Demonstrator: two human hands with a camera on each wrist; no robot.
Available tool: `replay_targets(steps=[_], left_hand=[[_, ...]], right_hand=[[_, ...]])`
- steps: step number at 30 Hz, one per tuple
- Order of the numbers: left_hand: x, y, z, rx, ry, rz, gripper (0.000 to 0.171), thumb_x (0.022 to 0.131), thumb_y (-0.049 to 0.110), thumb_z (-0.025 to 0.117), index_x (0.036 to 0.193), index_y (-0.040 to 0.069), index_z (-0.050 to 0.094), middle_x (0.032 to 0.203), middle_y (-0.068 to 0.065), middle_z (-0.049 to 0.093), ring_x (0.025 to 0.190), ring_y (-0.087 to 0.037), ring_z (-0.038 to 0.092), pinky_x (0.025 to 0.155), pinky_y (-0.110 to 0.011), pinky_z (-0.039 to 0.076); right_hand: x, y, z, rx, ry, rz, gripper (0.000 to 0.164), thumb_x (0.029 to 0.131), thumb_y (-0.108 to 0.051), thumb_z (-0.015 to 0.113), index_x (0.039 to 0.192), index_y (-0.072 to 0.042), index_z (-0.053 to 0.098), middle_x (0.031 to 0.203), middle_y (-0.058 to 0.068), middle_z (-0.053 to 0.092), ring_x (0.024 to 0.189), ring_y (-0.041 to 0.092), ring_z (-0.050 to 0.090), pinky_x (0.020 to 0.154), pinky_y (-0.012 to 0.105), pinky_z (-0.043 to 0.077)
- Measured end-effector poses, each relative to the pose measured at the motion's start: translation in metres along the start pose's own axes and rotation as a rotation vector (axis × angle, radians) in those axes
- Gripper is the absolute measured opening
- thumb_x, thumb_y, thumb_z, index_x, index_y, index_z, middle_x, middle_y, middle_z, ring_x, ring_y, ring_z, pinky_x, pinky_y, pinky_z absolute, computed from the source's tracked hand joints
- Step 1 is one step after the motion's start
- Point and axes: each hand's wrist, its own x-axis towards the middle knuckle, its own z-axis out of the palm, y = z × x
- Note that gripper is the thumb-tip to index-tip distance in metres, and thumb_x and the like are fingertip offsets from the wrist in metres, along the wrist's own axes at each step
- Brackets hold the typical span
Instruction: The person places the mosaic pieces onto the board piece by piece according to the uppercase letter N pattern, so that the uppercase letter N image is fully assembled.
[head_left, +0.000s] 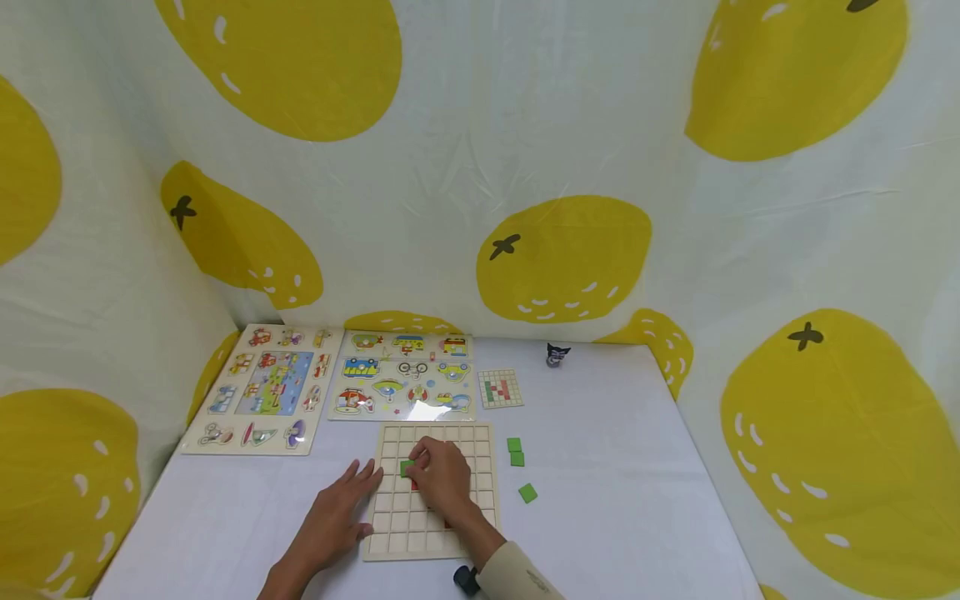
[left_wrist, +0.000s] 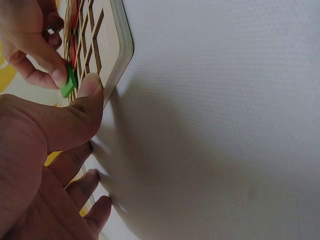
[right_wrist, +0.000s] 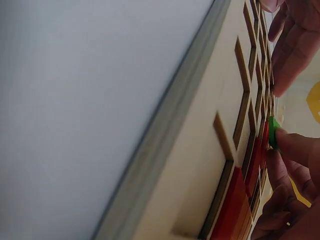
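A wooden grid board lies on the white table, with red square tiles set in some of its cells. Over the board's middle, my right hand pinches a green square tile between thumb and fingers, right at the grid beside a red tile. My left hand rests at the board's left edge, fingers spread and the thumb touching the edge. Much of the grid under the right hand is hidden.
Several green tiles, one a loose tile, lie right of the board. A small pattern card sits behind it. Two picture puzzles, a left one and a middle one, stand at the back. A dark figurine stands at the far edge.
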Motion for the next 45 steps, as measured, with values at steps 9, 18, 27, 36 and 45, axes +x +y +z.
replay_targets(steps=[9,18,27,36,45], left_hand=[[-0.001,-0.002,0.003,-0.016,0.003,-0.001,0.088,0.071,0.009,0.095,0.152,0.01,0.059,0.164,-0.013,0.051,0.156,-0.043,0.04,0.118,-0.066,0.042],[-0.001,-0.002,0.003,-0.007,-0.012,-0.017,0.089,0.071,0.011,0.096,0.153,0.011,0.058,0.165,-0.011,0.05,0.157,-0.042,0.039,0.119,-0.065,0.041],[-0.002,0.001,0.001,-0.029,-0.008,-0.033,0.09,0.072,0.01,0.096,0.153,0.012,0.058,0.165,-0.011,0.049,0.158,-0.042,0.038,0.118,-0.067,0.041],[-0.001,0.001,0.002,-0.022,-0.023,-0.048,0.092,0.071,0.011,0.096,0.154,0.012,0.057,0.166,-0.01,0.048,0.159,-0.041,0.035,0.12,-0.066,0.04],[-0.001,-0.001,0.005,-0.026,-0.046,-0.072,0.092,0.073,0.012,0.095,0.156,0.015,0.055,0.168,-0.008,0.045,0.161,-0.04,0.033,0.12,-0.068,0.039]], right_hand=[[0.006,-0.002,0.008,-0.022,0.01,0.013,0.014,0.085,-0.023,0.089,0.089,-0.024,0.076,0.065,-0.018,0.059,0.073,0.002,0.049,0.063,0.023,0.038],[0.006,-0.005,0.009,-0.07,-0.002,-0.028,0.014,0.086,-0.025,0.088,0.091,-0.022,0.076,0.07,-0.016,0.058,0.072,0.003,0.048,0.062,0.023,0.036],[0.009,0.01,-0.012,0.035,-0.007,0.011,0.013,0.086,-0.027,0.089,0.094,-0.026,0.078,0.076,-0.017,0.065,0.079,0.003,0.055,0.068,0.023,0.044],[0.008,0.045,-0.07,0.072,0.136,0.084,0.015,0.086,-0.021,0.088,0.097,-0.021,0.078,0.079,-0.008,0.07,0.075,0.01,0.054,0.066,0.025,0.041],[0.005,0.096,-0.109,-0.042,0.196,0.151,0.026,0.081,-0.017,0.091,0.104,-0.021,0.08,0.098,-0.001,0.076,0.084,0.016,0.06,0.07,0.029,0.044]])
